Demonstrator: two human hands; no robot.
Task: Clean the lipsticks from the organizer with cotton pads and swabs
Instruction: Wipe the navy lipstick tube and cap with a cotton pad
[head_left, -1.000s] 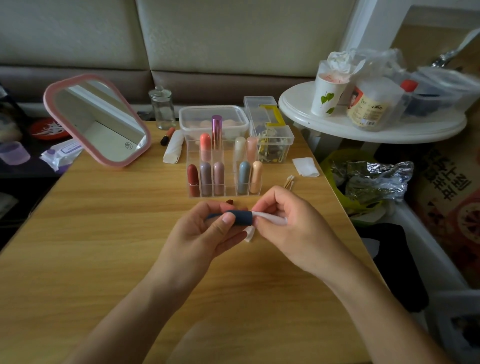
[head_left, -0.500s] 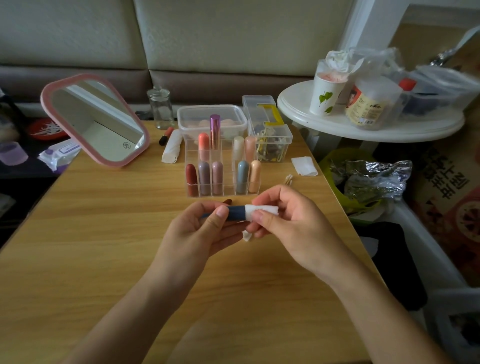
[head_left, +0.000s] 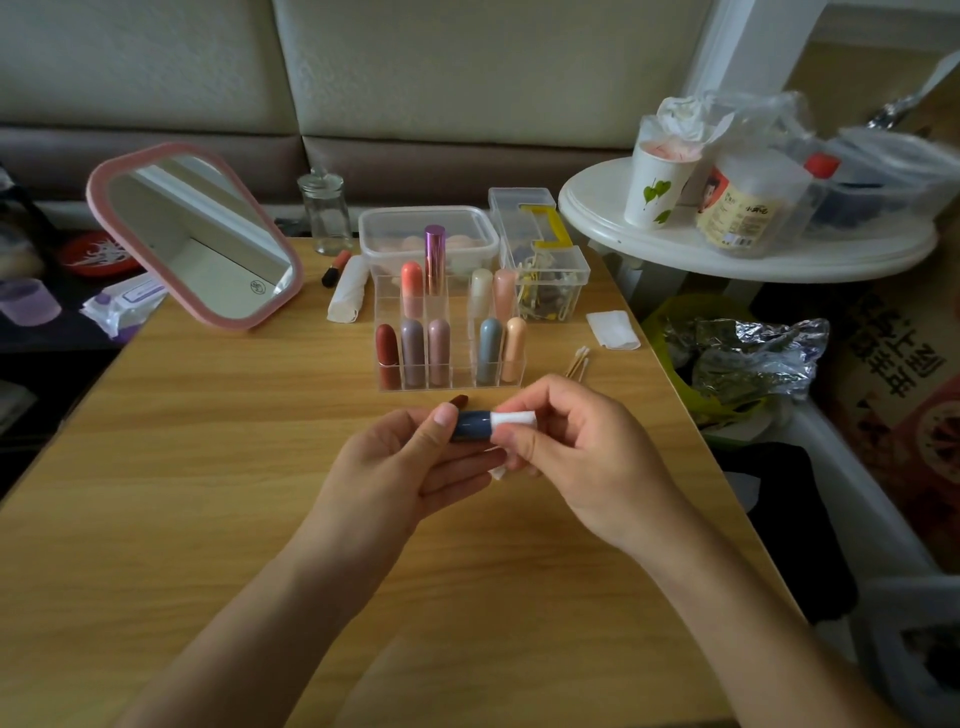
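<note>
1. The left hand (head_left: 410, 462) gripped a blue lipstick (head_left: 470, 425), thumb on top and fingers curled beneath, above the table (head_left: 208, 467) just in front of the organizer (head_left: 460, 364)
2. The right hand (head_left: 576, 457) pinched a pad (head_left: 515, 419) wrapped round the lipstick's right end
3. Other lipsticks (head_left: 413, 351) stood upright in the organizer; swabs (head_left: 577, 362) and a second pad (head_left: 613, 330) lay to its right

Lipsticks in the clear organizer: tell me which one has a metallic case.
The purple metallic lipstick in the back row of the organizer. It is flat-topped, shiny and tallest; the rest have matte rounded caps.
</note>
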